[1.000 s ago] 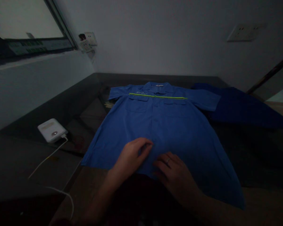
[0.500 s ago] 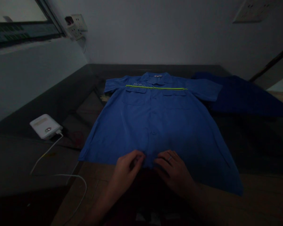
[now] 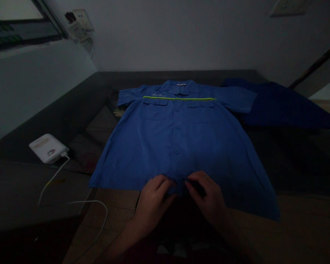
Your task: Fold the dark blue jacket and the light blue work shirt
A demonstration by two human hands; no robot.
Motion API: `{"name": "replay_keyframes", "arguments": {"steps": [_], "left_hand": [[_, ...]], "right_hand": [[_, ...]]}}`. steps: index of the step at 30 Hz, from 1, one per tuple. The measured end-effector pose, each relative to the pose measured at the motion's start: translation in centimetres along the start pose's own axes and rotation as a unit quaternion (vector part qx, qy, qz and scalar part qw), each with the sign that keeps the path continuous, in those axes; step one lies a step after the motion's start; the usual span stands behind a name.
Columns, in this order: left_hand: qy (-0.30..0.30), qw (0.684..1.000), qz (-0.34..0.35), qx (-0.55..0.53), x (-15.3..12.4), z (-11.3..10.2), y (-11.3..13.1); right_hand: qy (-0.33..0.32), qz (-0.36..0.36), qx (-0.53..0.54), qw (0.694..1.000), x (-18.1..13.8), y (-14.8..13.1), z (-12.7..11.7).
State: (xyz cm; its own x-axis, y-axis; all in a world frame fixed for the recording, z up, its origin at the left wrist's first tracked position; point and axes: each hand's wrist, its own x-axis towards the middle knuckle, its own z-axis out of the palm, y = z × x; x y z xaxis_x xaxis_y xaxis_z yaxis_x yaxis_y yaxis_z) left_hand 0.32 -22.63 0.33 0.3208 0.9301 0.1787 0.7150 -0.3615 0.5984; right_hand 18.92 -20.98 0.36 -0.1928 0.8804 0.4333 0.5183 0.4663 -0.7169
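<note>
A blue short-sleeved work shirt (image 3: 159, 139) lies spread front side up, collar at the far end and hem towards me. A yellow-green stripe crosses its chest above two flap pockets, and buttons run down the middle. At the hem, just left of the button placket, my left hand (image 3: 155, 198) is closed on the cloth. My right hand (image 3: 207, 194), wearing a ring, pinches the hem edge just right of the placket. Between the two hands a short piece of the placket shows. The cloth inside my fingers is partly hidden.
A dark tabletop (image 3: 104, 84) carries the shirt against the wall. On the left lies a white power bank (image 3: 48, 148) with a white cable (image 3: 53, 178) trailing towards me. Dark blue cloth (image 3: 286, 106) lies at the right. Sockets (image 3: 81, 24) are on the wall.
My right hand has turned and now pinches the hem edge. My left fingers have shifted slightly right and curled over the cloth. The whole view has tilted a little downward.
</note>
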Motion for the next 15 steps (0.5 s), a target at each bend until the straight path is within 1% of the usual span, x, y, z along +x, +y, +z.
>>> {"name": "replay_keyframes", "arguments": {"steps": [5, 10, 13, 15], "left_hand": [[0.0, 0.998, 0.011, 0.064, 0.6, 0.1, 0.2], [-0.003, 0.998, 0.009, 0.055, 1.1, 0.2, 0.2], [-0.002, 0.999, 0.002, 0.037, 1.2, -0.1, 0.4], [0.0, 1.0, -0.003, 0.02, 1.3, -0.5, 0.7]], "right_hand": [[0.014, 0.048, 0.001, 0.999, 0.1, -0.3, -0.1], [0.024, 0.084, 0.002, 0.996, 0.4, -0.4, -0.3], [0.033, 0.081, 0.0, 0.996, 0.6, -0.7, -0.4], [0.045, 0.062, -0.004, 0.997, 0.6, -1.1, -0.4]]}}
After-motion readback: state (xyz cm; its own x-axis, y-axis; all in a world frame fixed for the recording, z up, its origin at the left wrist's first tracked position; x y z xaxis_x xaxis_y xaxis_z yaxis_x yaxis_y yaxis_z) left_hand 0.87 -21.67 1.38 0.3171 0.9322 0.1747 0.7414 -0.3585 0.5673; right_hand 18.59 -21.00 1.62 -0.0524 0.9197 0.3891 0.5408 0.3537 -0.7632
